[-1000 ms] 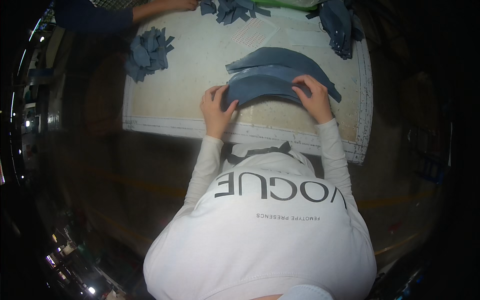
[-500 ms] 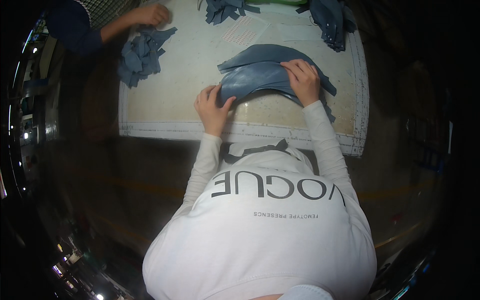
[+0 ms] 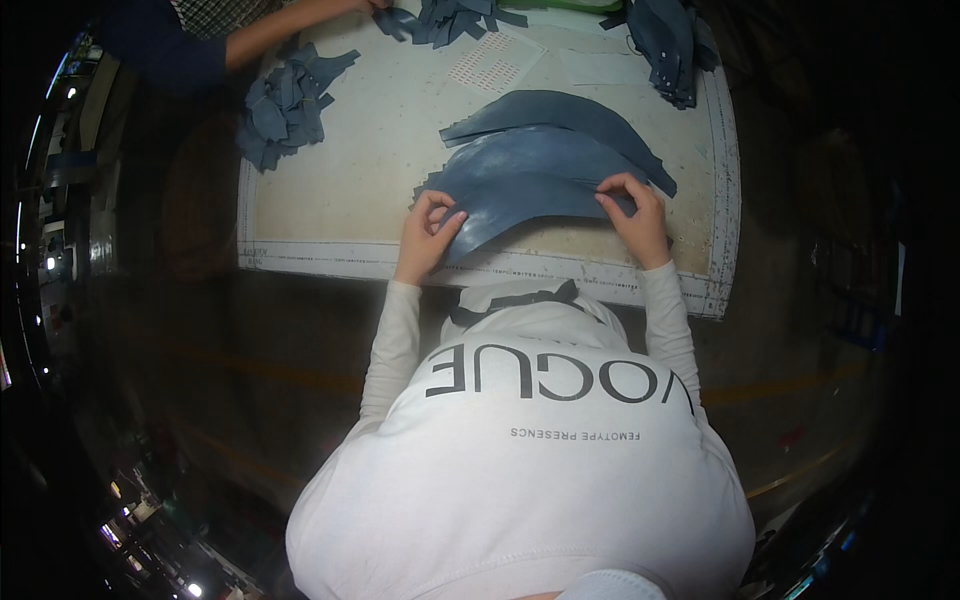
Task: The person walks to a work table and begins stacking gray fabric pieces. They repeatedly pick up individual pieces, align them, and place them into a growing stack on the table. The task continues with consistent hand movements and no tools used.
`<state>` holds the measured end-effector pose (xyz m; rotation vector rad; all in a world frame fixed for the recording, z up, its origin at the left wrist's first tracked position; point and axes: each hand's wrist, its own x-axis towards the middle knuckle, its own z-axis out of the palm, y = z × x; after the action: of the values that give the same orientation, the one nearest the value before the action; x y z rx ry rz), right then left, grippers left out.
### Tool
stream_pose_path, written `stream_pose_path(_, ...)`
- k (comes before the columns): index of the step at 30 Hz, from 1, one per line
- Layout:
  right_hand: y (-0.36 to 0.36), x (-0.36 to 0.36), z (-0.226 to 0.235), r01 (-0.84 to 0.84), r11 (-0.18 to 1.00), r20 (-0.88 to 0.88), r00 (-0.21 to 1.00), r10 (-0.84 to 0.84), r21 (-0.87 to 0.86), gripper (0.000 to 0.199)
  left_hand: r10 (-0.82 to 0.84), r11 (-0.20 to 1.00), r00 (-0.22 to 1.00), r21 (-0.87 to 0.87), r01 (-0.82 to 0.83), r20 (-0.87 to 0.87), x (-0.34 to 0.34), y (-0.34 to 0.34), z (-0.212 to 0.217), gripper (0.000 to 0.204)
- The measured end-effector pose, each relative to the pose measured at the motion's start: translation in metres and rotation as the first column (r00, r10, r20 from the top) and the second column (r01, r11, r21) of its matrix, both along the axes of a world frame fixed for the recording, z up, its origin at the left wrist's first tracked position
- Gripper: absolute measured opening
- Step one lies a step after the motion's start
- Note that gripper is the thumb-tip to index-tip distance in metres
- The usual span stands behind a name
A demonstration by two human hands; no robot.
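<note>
A curved blue leather-like panel (image 3: 530, 205) is stretched between my two hands near the table's front edge. My left hand (image 3: 431, 228) pinches its left end between thumb and fingers. Its right end is gripped by my right hand (image 3: 636, 212), thumb and fingertips closed on it. Just beyond lies a stack of similar curved panels (image 3: 530, 152), partly covered by the held one. Farther back, another dark blue curved panel (image 3: 555, 112) rests along the stack's far side.
On the white table (image 3: 340, 205), a bundle of blue strips (image 3: 285, 110) lies at left, more strips (image 3: 455, 20) at the back. A dotted sheet (image 3: 497, 60) and a pale sheet (image 3: 608, 68) lie beyond; blue pieces (image 3: 672, 50) hang together back right. Another person's arm (image 3: 285, 32) reaches in.
Both hands have come nearer to me, drawing one panel off the stack toward the front edge. The other person's arm has moved right, its hand now at a blue piece.
</note>
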<state>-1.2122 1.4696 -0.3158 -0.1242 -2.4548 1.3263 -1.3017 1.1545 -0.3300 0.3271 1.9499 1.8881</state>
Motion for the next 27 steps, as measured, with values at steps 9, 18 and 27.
stream_pose_path(9,0.016,0.017,-0.009,0.078,0.983,0.043,0.996,-0.072,-0.165,0.013,-0.034,0.974,0.994,-0.225,0.01,-0.104,-0.008,0.012,0.018,0.019)
stream_pose_path(18,0.027,-0.032,-0.012,0.213,0.974,-0.014,0.977,-0.212,0.071,0.016,0.057,0.88,0.868,-0.385,-0.278,-0.494,-0.05,0.052,0.019,0.019)
stream_pose_path(27,0.027,-0.034,-0.015,0.177,0.961,0.02,0.982,-0.186,0.213,0.026,-0.032,0.83,0.748,-0.434,-0.35,-0.663,-0.048,0.048,0.007,0.033)
